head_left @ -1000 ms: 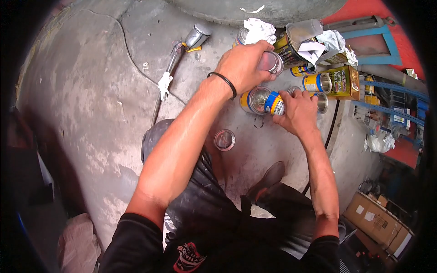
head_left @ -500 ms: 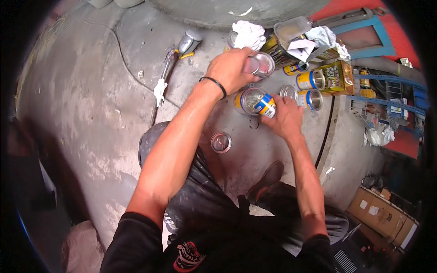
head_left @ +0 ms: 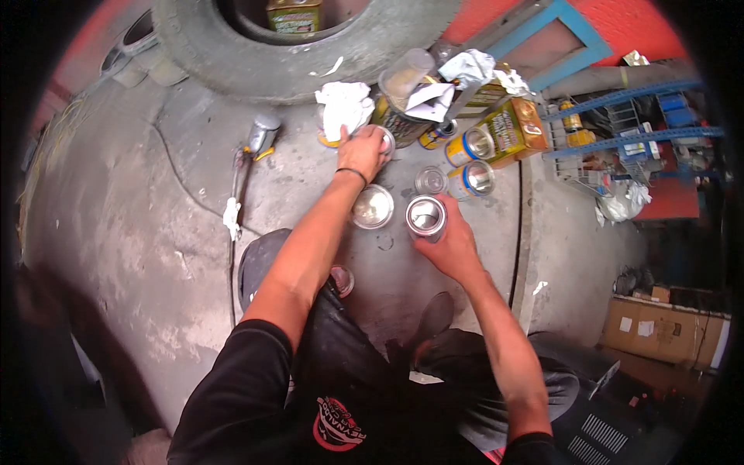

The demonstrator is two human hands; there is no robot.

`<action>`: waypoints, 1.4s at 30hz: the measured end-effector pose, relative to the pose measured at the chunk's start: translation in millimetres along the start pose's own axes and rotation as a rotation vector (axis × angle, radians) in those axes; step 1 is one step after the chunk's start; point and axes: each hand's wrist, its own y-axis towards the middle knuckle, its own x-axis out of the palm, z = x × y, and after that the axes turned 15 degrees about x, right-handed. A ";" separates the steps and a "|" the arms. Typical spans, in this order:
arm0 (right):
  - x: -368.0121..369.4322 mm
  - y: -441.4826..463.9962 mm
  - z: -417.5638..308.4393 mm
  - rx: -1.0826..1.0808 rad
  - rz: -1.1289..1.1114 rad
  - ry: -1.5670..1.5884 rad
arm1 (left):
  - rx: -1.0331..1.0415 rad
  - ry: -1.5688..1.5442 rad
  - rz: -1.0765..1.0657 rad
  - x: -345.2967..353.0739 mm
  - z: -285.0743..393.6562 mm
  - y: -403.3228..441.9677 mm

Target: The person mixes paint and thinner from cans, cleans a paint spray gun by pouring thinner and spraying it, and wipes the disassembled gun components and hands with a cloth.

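The right hand grips a can, mouth up; a shiny tin sits just left on the floor. Toward the floor's tyre edge, the left hand clasps a small can.

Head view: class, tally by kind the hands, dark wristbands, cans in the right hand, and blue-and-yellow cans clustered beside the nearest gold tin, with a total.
Hands: 2
Wristbands: 1
Cans in the right hand: 1
Blue-and-yellow cans: 3
Total: 7

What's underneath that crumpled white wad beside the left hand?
Part of a can shows below the white wad, with some yellow on its side. The wad covers the can's top, and the left hand is close by, so whether it's open or lidded can't be seen.
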 end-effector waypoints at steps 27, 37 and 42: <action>-170.8 144.5 178.5 0.249 0.315 0.420 | 0.012 -0.851 0.035 -51.8 190.9 -46.3; -147.9 306.7 231.0 0.106 0.707 0.624 | -0.098 -0.437 0.071 -64.3 181.9 -76.7; -149.8 319.6 247.4 -0.088 0.692 0.532 | -0.130 -0.562 0.132 -55.7 182.5 -84.5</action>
